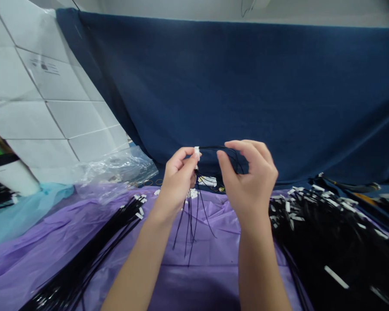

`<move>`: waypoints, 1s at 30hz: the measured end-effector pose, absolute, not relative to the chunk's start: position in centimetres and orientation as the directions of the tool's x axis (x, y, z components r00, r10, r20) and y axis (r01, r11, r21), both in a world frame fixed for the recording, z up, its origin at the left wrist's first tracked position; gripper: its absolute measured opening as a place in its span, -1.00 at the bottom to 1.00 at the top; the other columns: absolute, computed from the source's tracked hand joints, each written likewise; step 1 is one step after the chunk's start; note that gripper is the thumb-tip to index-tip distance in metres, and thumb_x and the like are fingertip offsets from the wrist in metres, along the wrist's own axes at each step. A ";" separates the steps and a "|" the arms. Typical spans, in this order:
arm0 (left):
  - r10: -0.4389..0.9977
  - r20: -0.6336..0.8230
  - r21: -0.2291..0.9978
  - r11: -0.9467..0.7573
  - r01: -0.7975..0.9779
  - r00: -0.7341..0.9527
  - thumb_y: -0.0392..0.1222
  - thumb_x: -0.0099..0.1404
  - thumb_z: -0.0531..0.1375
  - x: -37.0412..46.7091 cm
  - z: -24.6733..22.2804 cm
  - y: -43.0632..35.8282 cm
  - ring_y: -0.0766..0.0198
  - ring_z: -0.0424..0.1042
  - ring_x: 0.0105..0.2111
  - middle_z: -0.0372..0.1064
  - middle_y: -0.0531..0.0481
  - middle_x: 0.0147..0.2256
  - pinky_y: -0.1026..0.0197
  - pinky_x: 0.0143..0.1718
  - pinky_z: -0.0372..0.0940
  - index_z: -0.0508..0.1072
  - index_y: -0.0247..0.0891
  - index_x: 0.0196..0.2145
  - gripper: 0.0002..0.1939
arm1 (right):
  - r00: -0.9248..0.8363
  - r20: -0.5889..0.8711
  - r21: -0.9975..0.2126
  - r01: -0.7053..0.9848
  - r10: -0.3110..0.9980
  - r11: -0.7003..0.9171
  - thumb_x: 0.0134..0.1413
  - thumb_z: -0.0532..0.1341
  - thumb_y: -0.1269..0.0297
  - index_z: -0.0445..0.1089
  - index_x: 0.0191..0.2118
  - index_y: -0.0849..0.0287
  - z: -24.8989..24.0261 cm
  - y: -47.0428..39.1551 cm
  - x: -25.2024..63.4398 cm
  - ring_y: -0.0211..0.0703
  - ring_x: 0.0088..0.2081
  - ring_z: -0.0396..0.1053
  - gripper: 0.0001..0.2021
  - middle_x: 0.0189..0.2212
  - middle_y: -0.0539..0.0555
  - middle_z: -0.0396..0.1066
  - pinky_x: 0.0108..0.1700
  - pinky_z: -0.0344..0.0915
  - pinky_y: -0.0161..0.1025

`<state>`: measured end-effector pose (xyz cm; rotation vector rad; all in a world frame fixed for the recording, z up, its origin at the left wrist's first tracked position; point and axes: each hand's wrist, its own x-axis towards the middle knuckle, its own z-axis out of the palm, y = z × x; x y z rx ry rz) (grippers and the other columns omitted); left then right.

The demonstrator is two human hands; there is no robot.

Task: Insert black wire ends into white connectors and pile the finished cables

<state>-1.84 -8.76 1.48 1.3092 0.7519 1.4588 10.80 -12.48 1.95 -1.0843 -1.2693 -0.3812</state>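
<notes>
My left hand (178, 179) pinches a white connector (196, 156) between thumb and fingers, raised above the purple sheet. Thin black wires (210, 147) run from the connector to the right, and others (190, 220) hang below it with loose ends. My right hand (251, 175) is open, its thumb and index fingertips apart beside the wires. Part of the wire bundle curves behind that hand; whether a finger touches it I cannot tell.
Purple plastic sheeting (210, 250) covers the work surface. A bundle of black wires (94, 255) with white ends lies left, and a large pile (337, 242) lies right. Clear plastic (123, 168) sits at back left, near stacked white boxes (29, 116). Blue cloth (233, 86) hangs behind.
</notes>
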 end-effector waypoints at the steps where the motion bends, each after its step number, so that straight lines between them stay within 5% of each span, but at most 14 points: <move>1: 0.944 0.327 0.911 -0.302 -0.279 0.048 -0.12 0.26 0.20 -1.8 1.5 -8.5 0.56 -0.14 -0.72 -0.04 0.19 -0.61 0.44 -0.72 -0.20 0.40 -0.24 -0.34 -0.87 | 0.361 0.880 -0.469 0.757 0.308 0.455 0.06 0.27 0.35 0.50 -0.25 0.13 2.1 -12.8 10.8 -0.10 -0.20 0.39 -0.89 -0.24 0.07 0.47 -0.13 0.29 -0.14; 4: 0.955 0.295 0.896 -0.285 -0.342 -0.024 -0.14 0.25 0.22 -2.1 1.5 -8.0 0.57 -0.10 -0.72 -0.03 0.19 -0.61 0.46 -0.72 -0.19 0.39 -0.24 -0.33 -0.88 | 0.348 0.787 -0.594 0.651 0.510 0.473 0.09 0.24 0.31 0.50 -0.37 0.12 2.3 -13.9 11.1 -0.21 -0.38 0.36 -0.91 -0.43 0.00 0.46 -0.30 0.27 -0.24; 7: 0.956 0.291 0.868 -0.285 -0.406 -0.048 -0.16 0.25 0.22 -2.7 1.7 -7.9 0.58 -0.07 -0.73 0.00 0.20 -0.60 0.47 -0.73 -0.18 0.37 -0.23 -0.32 -0.89 | 0.117 0.555 -0.731 0.542 0.823 0.416 0.11 0.21 0.24 0.49 -0.46 0.11 2.2 -14.2 11.4 -0.31 -0.58 0.22 -0.82 -0.61 -0.07 0.35 -0.52 0.12 -0.32; 9: 0.957 0.285 0.857 -0.276 -0.436 -0.046 -0.18 0.26 0.20 -3.0 1.9 -8.0 0.59 -0.08 -0.74 -0.01 0.20 -0.61 0.47 -0.73 -0.17 0.36 -0.24 -0.33 -0.90 | 0.008 0.423 -0.750 0.565 0.906 0.346 0.11 0.19 0.25 0.51 -0.47 0.10 2.0 -13.9 11.4 -0.34 -0.60 0.17 -0.80 -0.62 -0.07 0.34 -0.55 0.05 -0.33; 15: 0.969 0.249 0.847 -0.221 -0.483 -0.007 -0.21 0.26 0.18 -3.3 2.5 -8.3 0.61 -0.07 -0.77 0.00 0.22 -0.63 0.47 -0.74 -0.15 0.34 -0.26 -0.34 -0.92 | -0.121 0.368 -0.747 0.551 0.922 0.371 0.08 0.21 0.25 0.56 -0.33 0.10 1.5 -12.9 10.8 -0.34 -0.52 0.15 -0.84 -0.47 -0.03 0.42 -0.50 0.04 -0.35; 20: 0.972 0.235 0.844 -0.193 -0.500 0.022 -0.22 0.25 0.19 -3.3 2.5 -8.2 0.60 -0.06 -0.77 0.00 0.22 -0.63 0.47 -0.74 -0.14 0.35 -0.25 -0.33 -0.92 | -0.255 0.319 -0.752 0.518 0.913 0.408 0.11 0.18 0.23 0.54 -0.33 0.08 1.5 -13.0 10.6 -0.39 -0.61 -0.03 -0.82 -0.63 -0.10 0.26 -0.57 -0.11 -0.35; 24: 0.974 0.225 0.848 -0.186 -0.496 0.021 -0.22 0.27 0.18 -3.4 2.7 -8.4 0.60 -0.07 -0.77 -0.02 0.22 -0.63 0.47 -0.75 -0.15 0.34 -0.26 -0.34 -0.92 | -0.225 0.377 -0.720 0.538 0.898 0.437 0.11 0.16 0.30 0.47 -0.46 0.13 1.6 -13.1 10.7 -0.40 -0.59 0.03 -0.82 -0.57 -0.09 0.31 -0.54 -0.08 -0.36; 30: 0.953 0.286 0.870 -0.302 -0.390 -0.100 -0.18 0.25 0.20 -3.3 2.2 -8.0 0.57 -0.06 -0.75 0.02 0.21 -0.63 0.46 -0.74 -0.15 0.34 -0.22 -0.33 -0.90 | -0.011 0.418 -0.660 0.684 0.908 0.312 0.16 0.13 0.27 0.46 -0.39 0.11 1.9 -13.3 10.6 -0.32 -0.61 0.10 -0.82 -0.64 -0.07 0.31 -0.54 -0.04 -0.32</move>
